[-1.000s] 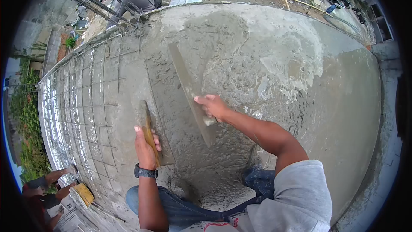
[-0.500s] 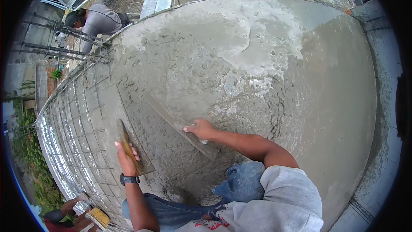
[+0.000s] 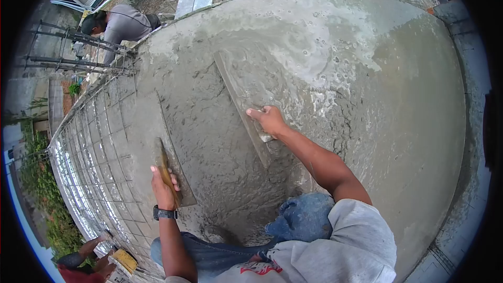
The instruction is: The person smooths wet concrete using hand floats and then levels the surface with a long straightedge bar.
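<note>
My left hand [image 3: 165,186] is closed around the wooden handle of a large flat float [image 3: 177,152], whose plate lies at the border between the exposed mesh and the wet concrete [image 3: 209,141]. Farther forward and to the right, my right hand [image 3: 267,120] grips a long, narrow trowel [image 3: 233,86]. Its blade, smeared with grey mortar, lies on the concrete and slants from upper left to lower right. Around it the surface is partly rough and lumpy, partly smeared. My right fingers cover most of the trowel's handle.
Steel mesh [image 3: 105,152] over shiny sheeting spans the left. Rebar columns [image 3: 78,47] stick out at upper left, where a person [image 3: 123,23] bends over the edge. Another person's arms [image 3: 94,257] show at lower left beside a yellow tool [image 3: 126,260]. Smooth wet concrete [image 3: 419,126] stretches right.
My right hand and the trowel have swept forward and slightly right across the concrete, and the blade stands steeper. My left hand and float shift slightly in view along with the scene.
</note>
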`<state>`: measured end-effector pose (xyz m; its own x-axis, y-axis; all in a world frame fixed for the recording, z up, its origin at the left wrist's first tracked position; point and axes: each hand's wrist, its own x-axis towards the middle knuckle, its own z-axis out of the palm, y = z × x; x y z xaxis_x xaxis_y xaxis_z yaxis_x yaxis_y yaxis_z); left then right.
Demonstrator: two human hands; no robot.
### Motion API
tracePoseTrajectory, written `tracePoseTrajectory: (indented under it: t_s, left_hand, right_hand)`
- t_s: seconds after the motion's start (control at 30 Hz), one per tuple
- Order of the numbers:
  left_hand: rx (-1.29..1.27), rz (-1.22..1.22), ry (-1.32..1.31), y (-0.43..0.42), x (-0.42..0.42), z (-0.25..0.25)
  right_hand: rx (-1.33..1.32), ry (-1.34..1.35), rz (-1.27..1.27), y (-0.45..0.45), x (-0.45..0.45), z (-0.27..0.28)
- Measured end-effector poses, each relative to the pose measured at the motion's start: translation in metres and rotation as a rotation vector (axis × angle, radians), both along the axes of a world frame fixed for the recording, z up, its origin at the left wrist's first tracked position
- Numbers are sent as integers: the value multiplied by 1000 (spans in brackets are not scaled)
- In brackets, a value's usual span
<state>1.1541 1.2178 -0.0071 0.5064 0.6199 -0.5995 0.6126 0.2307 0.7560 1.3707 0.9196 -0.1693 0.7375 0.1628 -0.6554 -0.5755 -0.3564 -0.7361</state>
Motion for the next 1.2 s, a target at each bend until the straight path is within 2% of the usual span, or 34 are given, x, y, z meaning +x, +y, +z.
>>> tracePoseTrajectory:
  t_s: [0.13, 0.2, 0.33, 1.0, 1.2]
  left_hand:
    - [132, -119, 18, -1, 6, -28]
    - [142, -133, 12, -4, 14, -35]
    - [150, -145, 5, -17, 28, -51]
    - [106, -212, 31, -41, 55, -78]
    - [80, -231, 28, -47, 62, -84]
  right_hand:
    - [59, 72, -91, -16, 20, 7]
    - [108, 85, -128, -21, 26, 21]
    - [117, 107, -158, -37, 37, 16]
    - [188, 244, -191, -131, 104, 58]
    - [159, 131, -167, -167, 127, 80]
